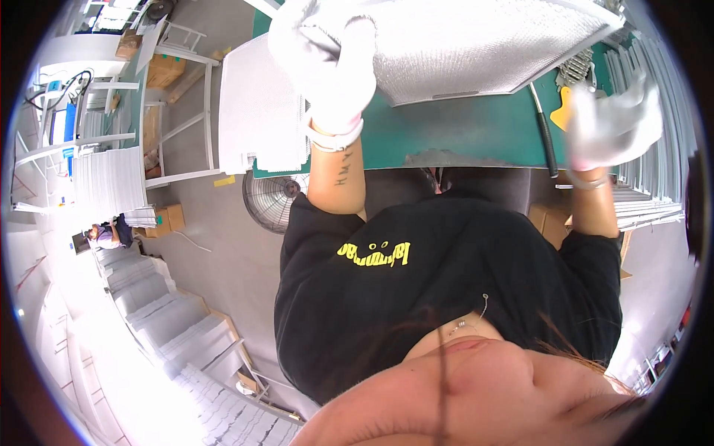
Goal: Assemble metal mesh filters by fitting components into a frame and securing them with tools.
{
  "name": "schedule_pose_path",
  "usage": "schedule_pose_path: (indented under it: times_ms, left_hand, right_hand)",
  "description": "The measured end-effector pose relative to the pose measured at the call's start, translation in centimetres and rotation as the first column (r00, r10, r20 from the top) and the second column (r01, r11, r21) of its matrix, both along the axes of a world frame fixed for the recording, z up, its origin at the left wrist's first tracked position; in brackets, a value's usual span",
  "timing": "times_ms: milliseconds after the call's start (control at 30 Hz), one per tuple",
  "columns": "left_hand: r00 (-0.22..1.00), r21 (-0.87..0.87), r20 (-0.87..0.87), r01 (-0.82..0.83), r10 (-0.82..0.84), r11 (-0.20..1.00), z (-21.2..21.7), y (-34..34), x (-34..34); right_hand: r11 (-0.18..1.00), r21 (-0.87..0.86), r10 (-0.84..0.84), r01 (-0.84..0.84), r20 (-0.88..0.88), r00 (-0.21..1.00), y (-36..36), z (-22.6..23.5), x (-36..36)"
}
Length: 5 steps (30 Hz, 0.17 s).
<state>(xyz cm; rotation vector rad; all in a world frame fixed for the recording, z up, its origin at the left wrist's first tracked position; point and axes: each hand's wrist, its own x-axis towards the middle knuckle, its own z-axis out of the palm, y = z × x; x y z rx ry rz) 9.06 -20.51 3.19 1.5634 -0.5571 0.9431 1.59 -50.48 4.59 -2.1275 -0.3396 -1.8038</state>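
A broad silvery-white panel [476, 48] with a textured face lies across the far part of the green work table [446, 137], its near edge slanting toward the right. My left hand [327, 63], in a white glove, grips the panel's left end, thumb over the face; part of its fingers is washed out by glare. Out at the right, my gloved right hand [617, 123] is smeared by motion. Its thumb and fingers look spread, with nothing visible in them. A black-handled tool [545, 137] with a metal shaft and a yellow piece [561, 110] lie just left of that hand.
White sheets [256, 111] are stacked at the table's left end. Long pale strips [654, 149] line the right side, near a bundle of small metal parts [576, 67]. A floor fan [279, 197] stands below the left corner. Another person [111, 233] is far left, beside racks.
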Motion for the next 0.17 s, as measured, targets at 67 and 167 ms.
schedule_pose_path:
  times_ms: [67, 167]
  left_hand:
    - [0.983, -0.112, -0.149, 0.093, -0.109, 0.989, 0.7, -1.0, 0.5]
    - [0.963, -0.126, -0.13, 0.218, -0.234, 0.968, 0.2, -1.2, 1.6]
  right_hand:
    - [0.739, -0.498, 0.302, -0.453, -0.357, 0.884, 1.7, -1.6, -1.5]
    - [0.816, -0.472, 0.187, -0.333, -0.33, 0.925, 7.1, -8.7, 1.5]
